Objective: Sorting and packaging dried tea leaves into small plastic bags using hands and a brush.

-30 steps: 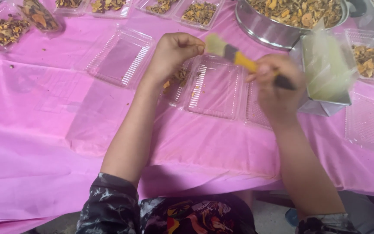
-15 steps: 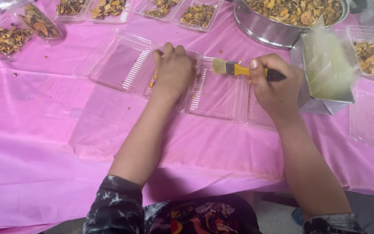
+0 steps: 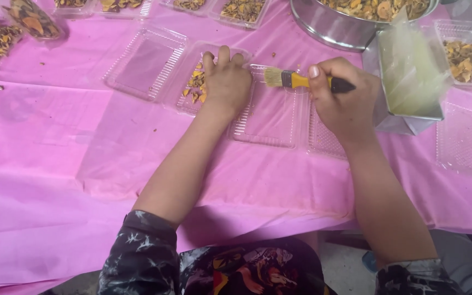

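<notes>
One cam only, head-worn: looks steeply down and fwd from above the person's lap, close over both forearms, onto the pink tablecloth (image 3: 55,164); far table edge cut off at frame top.

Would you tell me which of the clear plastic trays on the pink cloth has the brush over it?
The empty tray between the two hands: the brush bristles sit over its top edge. The tray under the left hand holds food.

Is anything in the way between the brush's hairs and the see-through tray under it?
Nothing visible is. The brush, held in the right hand, has its bristles right over the open clear tray. The left hand rests beside it on the tray's left edge, not under the bristles.
</notes>
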